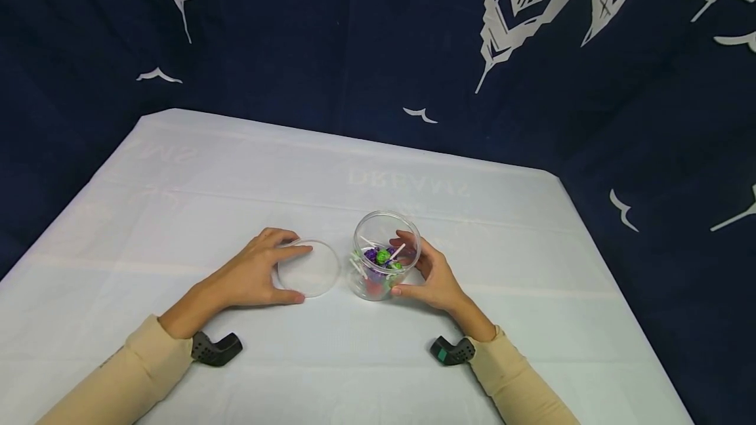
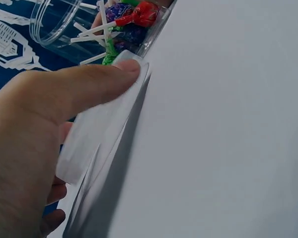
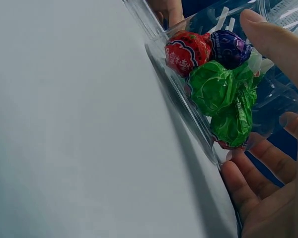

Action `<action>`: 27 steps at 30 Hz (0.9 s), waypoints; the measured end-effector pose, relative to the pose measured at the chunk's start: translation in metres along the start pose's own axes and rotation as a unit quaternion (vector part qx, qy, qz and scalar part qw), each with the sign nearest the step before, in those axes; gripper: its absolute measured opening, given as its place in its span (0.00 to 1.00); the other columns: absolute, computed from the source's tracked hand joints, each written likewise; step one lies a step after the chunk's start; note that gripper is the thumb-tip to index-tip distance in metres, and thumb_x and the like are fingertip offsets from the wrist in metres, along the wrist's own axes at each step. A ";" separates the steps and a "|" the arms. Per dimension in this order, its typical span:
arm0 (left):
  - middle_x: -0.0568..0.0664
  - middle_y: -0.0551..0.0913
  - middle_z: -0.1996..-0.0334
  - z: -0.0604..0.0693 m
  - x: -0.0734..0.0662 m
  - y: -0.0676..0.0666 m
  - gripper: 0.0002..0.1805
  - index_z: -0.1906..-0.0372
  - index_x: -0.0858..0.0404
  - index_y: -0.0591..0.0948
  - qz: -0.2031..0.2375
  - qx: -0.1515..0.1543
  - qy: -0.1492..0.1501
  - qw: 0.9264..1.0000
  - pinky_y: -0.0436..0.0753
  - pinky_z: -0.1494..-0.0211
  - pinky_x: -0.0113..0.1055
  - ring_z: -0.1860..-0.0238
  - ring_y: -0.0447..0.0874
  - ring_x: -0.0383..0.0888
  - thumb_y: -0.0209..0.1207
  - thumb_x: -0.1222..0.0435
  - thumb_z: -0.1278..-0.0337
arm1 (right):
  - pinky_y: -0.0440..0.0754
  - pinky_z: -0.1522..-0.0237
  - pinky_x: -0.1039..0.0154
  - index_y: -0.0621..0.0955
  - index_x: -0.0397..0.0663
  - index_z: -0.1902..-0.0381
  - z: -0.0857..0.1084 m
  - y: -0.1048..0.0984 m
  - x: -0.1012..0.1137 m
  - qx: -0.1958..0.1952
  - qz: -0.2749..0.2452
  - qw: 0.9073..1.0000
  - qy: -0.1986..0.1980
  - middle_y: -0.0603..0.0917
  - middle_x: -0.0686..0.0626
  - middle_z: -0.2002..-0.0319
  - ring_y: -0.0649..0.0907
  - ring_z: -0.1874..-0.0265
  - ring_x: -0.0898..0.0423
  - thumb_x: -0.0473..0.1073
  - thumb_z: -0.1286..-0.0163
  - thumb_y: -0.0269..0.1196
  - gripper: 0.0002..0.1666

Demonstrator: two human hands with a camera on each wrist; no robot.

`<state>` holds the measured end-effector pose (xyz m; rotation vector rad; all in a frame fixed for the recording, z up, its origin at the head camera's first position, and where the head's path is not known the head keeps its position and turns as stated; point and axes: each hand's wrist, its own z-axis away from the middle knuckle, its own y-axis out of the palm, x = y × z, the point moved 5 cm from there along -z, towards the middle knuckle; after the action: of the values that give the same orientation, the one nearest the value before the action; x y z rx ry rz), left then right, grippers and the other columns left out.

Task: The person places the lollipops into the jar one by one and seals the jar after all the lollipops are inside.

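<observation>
A clear round lid (image 1: 309, 269) is low over the white table, left of the jar. My left hand (image 1: 254, 272) grips its rim, thumb at the near edge and fingers toward the far edge. In the left wrist view, the thumb presses on the lid (image 2: 102, 126) and a shadow lies beside it. The clear jar (image 1: 360, 284) stands upright and uncovered, with several lollipops (image 1: 382, 256) inside. My right hand (image 1: 434, 277) holds the jar's right side, thumb in front and fingers behind. Red, purple and green wrappers (image 3: 211, 89) show through the wall in the right wrist view.
The table (image 1: 378, 359) is covered with a white cloth. A dark blue curtain (image 1: 295, 38) with white building and bird prints hangs behind it. Black devices (image 1: 216, 349) are worn at both wrists.
</observation>
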<state>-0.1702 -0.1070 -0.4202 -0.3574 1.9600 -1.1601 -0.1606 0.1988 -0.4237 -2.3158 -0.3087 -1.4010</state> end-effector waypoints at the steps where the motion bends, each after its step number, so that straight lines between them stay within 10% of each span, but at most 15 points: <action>1: 0.55 0.73 0.38 0.000 0.000 -0.001 0.43 0.38 0.57 0.81 0.005 -0.006 -0.001 1.000 0.70 0.36 0.55 0.37 0.66 0.53 0.77 0.45 0.65 | 0.77 0.44 0.65 0.61 0.23 0.32 0.000 0.000 0.000 -0.002 -0.001 1.000 0.003 0.70 0.21 0.42 0.77 0.41 0.54 0.44 0.48 0.79 0.56; 15: 0.52 0.72 0.38 -0.001 -0.006 -0.017 0.38 0.41 0.59 0.82 0.077 -0.136 0.011 0.988 0.75 0.47 0.49 0.39 0.68 0.50 0.79 0.53 0.64 | 0.77 0.43 0.65 0.60 0.20 0.33 0.000 0.000 0.000 -0.002 -0.001 1.000 -0.001 0.70 0.20 0.43 0.77 0.41 0.54 0.37 0.49 0.79 0.55; 27: 0.59 0.73 0.38 -0.002 -0.020 -0.033 0.37 0.40 0.65 0.80 0.166 -0.293 0.046 0.941 0.66 0.36 0.26 0.37 0.70 0.56 0.76 0.65 0.65 | 0.75 0.40 0.64 0.61 0.22 0.32 0.001 0.000 0.000 0.000 0.006 1.000 0.000 0.71 0.22 0.42 0.77 0.40 0.53 0.37 0.48 0.79 0.54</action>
<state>-0.1643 -0.1122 -0.3824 -0.2595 2.3168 -0.3680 -0.1601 0.1991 -0.4245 -2.3146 -0.2942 -1.3955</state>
